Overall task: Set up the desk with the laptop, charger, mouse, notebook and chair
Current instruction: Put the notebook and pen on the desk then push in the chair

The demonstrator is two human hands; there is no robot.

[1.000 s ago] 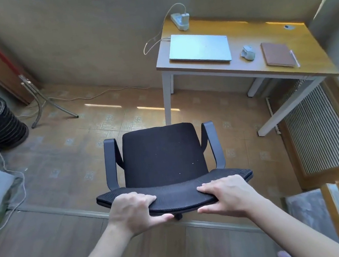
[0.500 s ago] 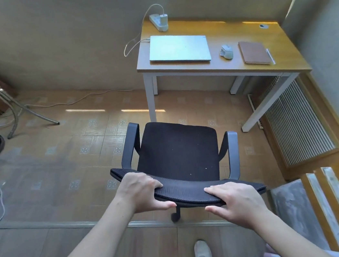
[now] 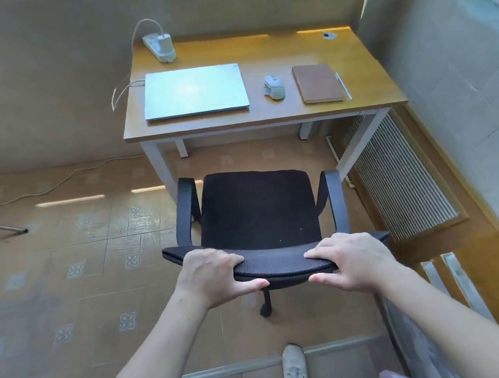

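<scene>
Our left hand (image 3: pixel 210 275) and right hand (image 3: pixel 350 261), each grip clenched on chair (image 3: pixel 260 209) backrest top, near table (image 3: pixel 264 114).

Showing both forearms bare, no sleeves reaching the left hand (image 3: pixel 210 275) or right hand (image 3: pixel 349 259); wearing a white lace-up sneaker (image 3: pixel 294 371) on one foot

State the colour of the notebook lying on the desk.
Reddish brown: the notebook, right of the mouse, shows best in the head view.
</scene>
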